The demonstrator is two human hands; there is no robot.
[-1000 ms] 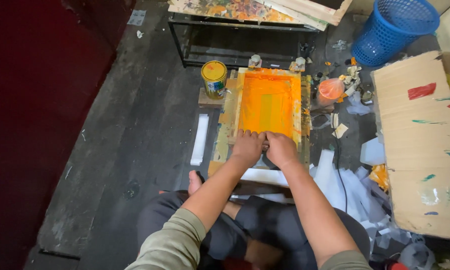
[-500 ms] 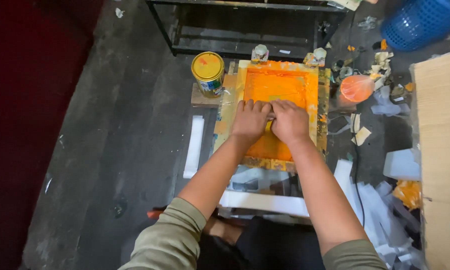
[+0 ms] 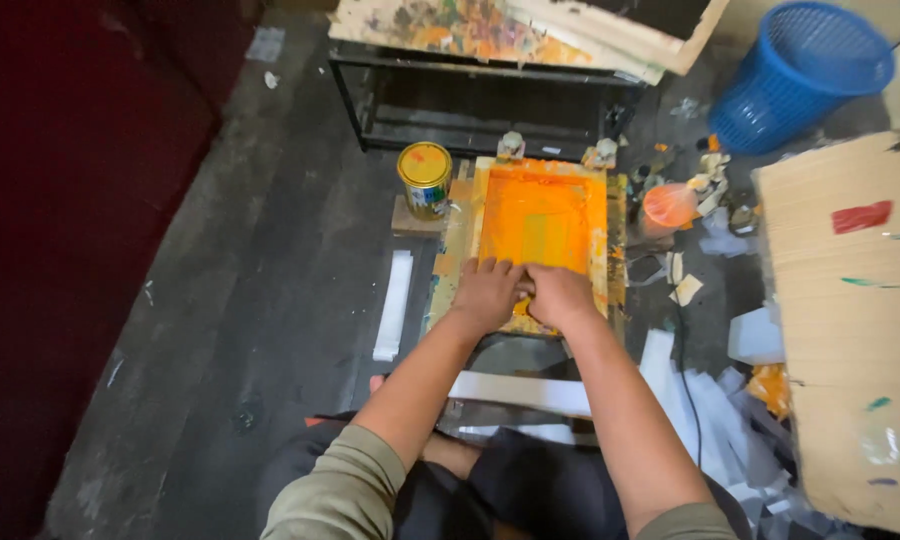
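Nearest the camera: the person's folded legs in dark trousers [image 3: 510, 490], olive-green sleeves [image 3: 345, 495] at the elbows, both forearms reaching forward.

Just past the knees, a white flat strip [image 3: 520, 392] lies crosswise on the dark grey floor [image 3: 270, 300], under the forearms.

Left hand [image 3: 487, 290] and right hand [image 3: 562, 295] sit side by side, touching, at the near edge of the orange ink-covered rectangular screen-printing frame [image 3: 542, 215]. Fingers of both hands are curled and pressed together, knuckles up, bearing down on something at the frame's near end. What they grip is hidden under the hands, cannot tell.

The frame lies flat on the floor, straight ahead of the person, long axis running away from the camera, wooden border smeared yellow-orange.

Left of the frame: a narrow white strip [image 3: 394, 303] on the floor, apart from it. Right of it: scattered white paper scraps [image 3: 705, 400] and a large corrugated cardboard sheet [image 3: 850, 330] with paint dabs.

Further out: a yellow-lidded round tin can [image 3: 425, 178] just beside the frame's far-left corner, and an orange-stained plastic cup [image 3: 669, 205] near its far-right side.

Farthest: a black metal rack [image 3: 470, 95] with a paint-splattered board [image 3: 490, 25] on top, and a blue plastic mesh basket [image 3: 800, 75] at the right.
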